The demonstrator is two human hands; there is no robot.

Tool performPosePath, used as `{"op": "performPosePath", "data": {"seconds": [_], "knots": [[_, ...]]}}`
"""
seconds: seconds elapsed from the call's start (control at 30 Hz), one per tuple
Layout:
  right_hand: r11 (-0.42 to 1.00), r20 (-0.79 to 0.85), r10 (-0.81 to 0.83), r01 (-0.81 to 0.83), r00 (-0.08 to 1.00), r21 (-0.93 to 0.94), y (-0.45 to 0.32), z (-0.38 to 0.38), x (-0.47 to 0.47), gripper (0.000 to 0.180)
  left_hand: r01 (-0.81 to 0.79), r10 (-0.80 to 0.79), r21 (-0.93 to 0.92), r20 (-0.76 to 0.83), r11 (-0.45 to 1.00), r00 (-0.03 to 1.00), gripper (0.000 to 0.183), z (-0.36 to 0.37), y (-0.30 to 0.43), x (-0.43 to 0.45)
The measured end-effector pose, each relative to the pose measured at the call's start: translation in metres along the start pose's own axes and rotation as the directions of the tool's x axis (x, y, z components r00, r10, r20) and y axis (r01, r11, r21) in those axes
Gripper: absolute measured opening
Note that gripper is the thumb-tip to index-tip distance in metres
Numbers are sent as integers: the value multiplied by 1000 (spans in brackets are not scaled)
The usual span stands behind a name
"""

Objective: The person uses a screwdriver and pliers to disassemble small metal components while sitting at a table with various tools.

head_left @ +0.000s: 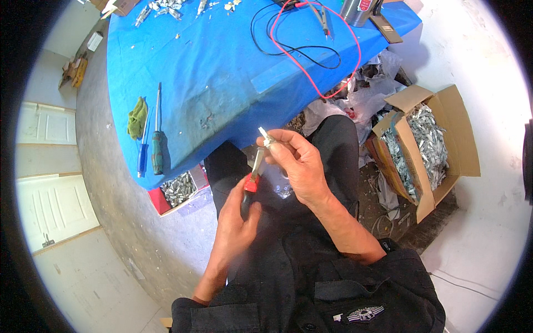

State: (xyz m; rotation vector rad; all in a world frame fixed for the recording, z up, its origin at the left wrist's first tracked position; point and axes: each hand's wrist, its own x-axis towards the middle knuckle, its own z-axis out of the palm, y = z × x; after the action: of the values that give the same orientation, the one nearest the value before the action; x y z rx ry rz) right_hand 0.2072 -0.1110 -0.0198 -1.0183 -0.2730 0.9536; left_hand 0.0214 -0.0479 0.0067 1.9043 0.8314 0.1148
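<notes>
In my left hand (237,216) is a tool with a red and black handle (251,183) and a flat metal end; its fingers close around the handle. The tool's metal end points up, close below a small whitish part (264,136). My right hand (297,164) pinches that part between thumb and fingers. Both hands are above my lap, just off the near edge of the blue-covered table (200,91). What the small part is, I cannot tell.
On the table lie two screwdrivers (157,152), a green cloth (137,118), test leads (320,18) and a metal flask (357,12). A cardboard box (462,137) of metallic strips stands right. A red-edged box (160,202) of small metal pieces sits under the table's left corner.
</notes>
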Motion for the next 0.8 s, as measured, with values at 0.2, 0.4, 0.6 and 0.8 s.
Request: {"op": "performPosePath", "data": {"seconds": [0.2, 0.4, 0.6, 0.8], "knots": [[1000, -59, -13, 12, 998, -6, 1, 8, -2, 24, -8, 137, 441, -260, 898, 956, 62, 5, 6, 6], [998, -103, -53, 48, 993, -50, 7, 11, -2, 25, -19, 204, 555, -274, 831, 940, 68, 6, 3, 13], [995, -137, -75, 66, 988, -70, 11, 14, -3, 25, -9, 234, 651, -260, 759, 937, 71, 7, -3, 16], [983, -119, -119, 101, 986, -151, 15, 12, -3, 25, -50, 284, 752, -186, 657, 941, 72, -1, -13, 19]]}}
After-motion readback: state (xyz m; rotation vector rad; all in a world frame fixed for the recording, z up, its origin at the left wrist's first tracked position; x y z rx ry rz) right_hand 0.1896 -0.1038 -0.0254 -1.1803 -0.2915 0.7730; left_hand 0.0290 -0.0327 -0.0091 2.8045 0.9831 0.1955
